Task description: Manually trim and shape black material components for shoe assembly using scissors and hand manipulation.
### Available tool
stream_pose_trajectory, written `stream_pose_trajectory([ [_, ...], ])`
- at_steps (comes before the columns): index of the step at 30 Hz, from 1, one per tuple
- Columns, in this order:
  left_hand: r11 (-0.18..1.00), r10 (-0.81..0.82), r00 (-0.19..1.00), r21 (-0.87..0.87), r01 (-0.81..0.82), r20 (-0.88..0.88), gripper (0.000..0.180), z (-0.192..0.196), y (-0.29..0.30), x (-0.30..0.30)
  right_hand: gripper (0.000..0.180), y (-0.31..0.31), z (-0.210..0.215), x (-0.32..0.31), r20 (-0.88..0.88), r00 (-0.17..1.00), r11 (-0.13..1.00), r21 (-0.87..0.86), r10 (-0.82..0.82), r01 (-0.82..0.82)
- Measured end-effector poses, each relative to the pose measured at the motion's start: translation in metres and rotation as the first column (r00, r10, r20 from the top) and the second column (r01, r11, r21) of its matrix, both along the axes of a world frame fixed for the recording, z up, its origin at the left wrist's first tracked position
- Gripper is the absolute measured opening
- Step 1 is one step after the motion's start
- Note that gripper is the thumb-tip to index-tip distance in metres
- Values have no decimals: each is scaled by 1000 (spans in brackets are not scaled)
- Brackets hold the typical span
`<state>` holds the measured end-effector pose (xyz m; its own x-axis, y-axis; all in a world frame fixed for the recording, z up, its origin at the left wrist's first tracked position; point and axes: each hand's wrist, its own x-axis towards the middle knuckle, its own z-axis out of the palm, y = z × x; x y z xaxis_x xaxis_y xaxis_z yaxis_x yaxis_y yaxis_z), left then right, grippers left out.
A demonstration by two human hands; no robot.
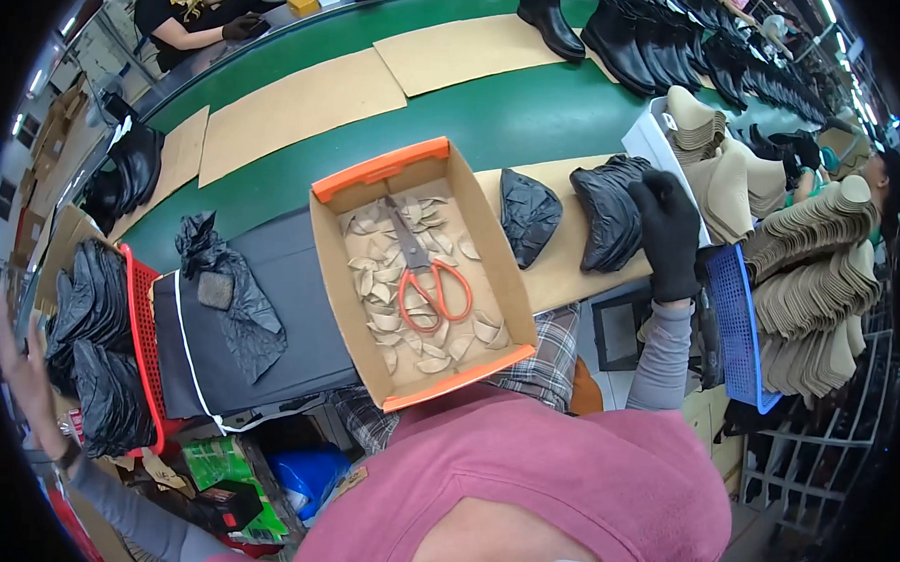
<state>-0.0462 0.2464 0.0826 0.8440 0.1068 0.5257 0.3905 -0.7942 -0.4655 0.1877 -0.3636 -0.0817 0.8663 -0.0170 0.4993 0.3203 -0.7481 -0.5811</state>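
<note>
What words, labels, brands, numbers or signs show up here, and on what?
Nothing is clear enough to quote.
Green carton: pale marks, too blurred to read.
Black box: red patch, too small to read.
Co-worker's shirt: gold design, no legible lettering.
Scissors, bundle by the right hand: no text visible.
</note>
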Motion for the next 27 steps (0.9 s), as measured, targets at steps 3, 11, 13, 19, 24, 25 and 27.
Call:
stream_pose_trajectory([
  [3, 996, 66, 997, 67, -63, -37, 58, -23, 6, -45, 22, 15, -22, -8, -184, 942, 929, 301, 280, -217],
  [11, 520, 850, 526, 138, -843, 8, 75, -109, 69, -118, 54, 77, -89, -11, -186, 969, 986, -6, 162, -166],
  [13, 657, 720, 684, 200, -727, 118, 71, -112, 70, -135, 52, 88, -103, -7, -231, 957, 982, 112, 177, -155],
  [19, 704, 710, 696, -142, -696, 111, 71, -106, 70, -110, 28, 35, -159, 23, 86, 930, 889, -335, 358, -312],
  [24, 628, 777, 621, -203, -751, 104, 75, -123, 75, -141, 55, 78, -121, 1, -290, 931, 968, -53, 220, -245],
  [25, 628, 776, 623, -207, -750, 96, 76, -123, 70, -138, 61, 79, -122, 3, -183, 955, 953, -152, 235, -264],
  [27, 591, 795, 606, -281, -756, 42, 79, -113, 71, -135, 54, 78, -113, 5, -130, 954, 950, -130, 268, -285],
])
